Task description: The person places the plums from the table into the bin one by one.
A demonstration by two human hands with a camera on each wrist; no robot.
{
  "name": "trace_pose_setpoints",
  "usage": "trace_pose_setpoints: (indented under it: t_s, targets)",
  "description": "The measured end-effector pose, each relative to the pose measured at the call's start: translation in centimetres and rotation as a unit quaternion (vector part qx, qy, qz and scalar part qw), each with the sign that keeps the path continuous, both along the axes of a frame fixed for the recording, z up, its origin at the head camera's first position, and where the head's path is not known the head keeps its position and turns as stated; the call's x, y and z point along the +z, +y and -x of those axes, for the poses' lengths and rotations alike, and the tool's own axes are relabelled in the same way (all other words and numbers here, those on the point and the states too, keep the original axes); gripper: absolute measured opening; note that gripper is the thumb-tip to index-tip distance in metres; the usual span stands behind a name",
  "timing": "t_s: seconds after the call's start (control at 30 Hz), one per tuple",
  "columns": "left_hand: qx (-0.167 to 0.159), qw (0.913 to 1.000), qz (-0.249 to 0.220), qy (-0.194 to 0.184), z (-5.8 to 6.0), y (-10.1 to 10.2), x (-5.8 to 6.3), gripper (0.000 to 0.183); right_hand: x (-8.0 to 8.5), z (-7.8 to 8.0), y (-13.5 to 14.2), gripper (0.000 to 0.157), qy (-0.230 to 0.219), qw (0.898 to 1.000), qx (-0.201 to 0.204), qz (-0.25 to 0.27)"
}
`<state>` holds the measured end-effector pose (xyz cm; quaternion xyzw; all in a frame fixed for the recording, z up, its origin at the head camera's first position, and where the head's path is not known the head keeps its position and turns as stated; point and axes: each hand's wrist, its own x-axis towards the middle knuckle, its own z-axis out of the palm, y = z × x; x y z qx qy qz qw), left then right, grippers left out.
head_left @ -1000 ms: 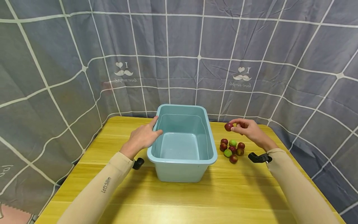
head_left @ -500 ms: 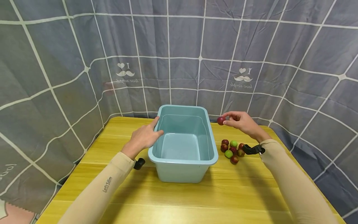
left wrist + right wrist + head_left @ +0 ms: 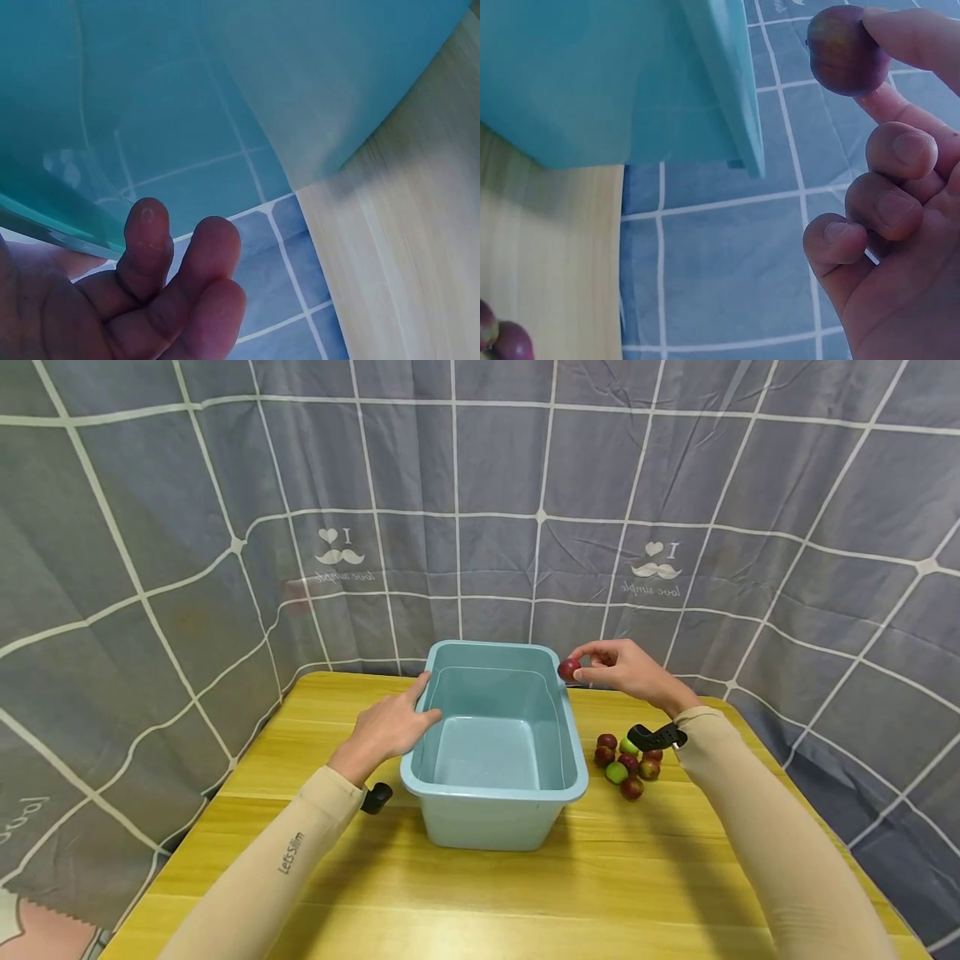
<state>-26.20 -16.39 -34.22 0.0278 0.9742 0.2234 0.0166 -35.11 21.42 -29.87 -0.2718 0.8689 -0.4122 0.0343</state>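
A pale blue plastic tub (image 3: 486, 822) stands on the wooden table in the head view, its inside bare. My left hand (image 3: 386, 727) holds its left rim, thumb over the inner side; in the left wrist view several curled fingers (image 3: 214, 247) show below the rim, outside the wall. Between thumb and index finger my right hand (image 3: 630, 675) pinches a dark red plum (image 3: 568, 670), which overlaps the tub's far right rim in the head view. The right wrist view shows this plum (image 3: 847, 51) beside the tub's outer wall, the other fingers curled and holding nothing.
Right of the tub a cluster of red plums (image 3: 632, 788) and green ones (image 3: 617, 772) lies on the table (image 3: 480, 902), partly under the black wrist strap (image 3: 657, 737). A grey checked curtain (image 3: 495, 560) hangs behind the table and along both sides.
My right hand has carried the plum left and farther back, from above the fruit cluster to the tub's right rim. The left hand keeps its place on the left rim.
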Motion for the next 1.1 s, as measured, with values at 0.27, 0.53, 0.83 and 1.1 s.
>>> trace_pose_setpoints:
  t_s: [0.27, 0.53, 0.83, 1.1]
  targets:
    - [-0.005, 1.0000, -0.001, 0.002, 0.0, 0.1, 0.1, 0.081, 0.4, 1.0, -1.6, 0.031, 0.004, 1.000, 0.018, -0.020]
    - [-0.006, 1.0000, 0.000, -0.002, -0.2, 0.2, 0.2, 0.080, 0.8, 1.9, -3.5, 0.030, 0.005, 0.998, 0.028, -0.049]
    - [-0.011, 0.9999, 0.001, 0.001, -0.6, 0.4, 0.1, 0.080, 1.2, 2.4, -5.4, 0.030, -0.015, 0.997, 0.041, -0.065]
    - [-0.010, 0.9999, -0.007, 0.002, -0.9, 0.5, 0.1, 0.080, 1.3, 3.0, -7.1, 0.032, -0.037, 0.995, 0.056, -0.070]
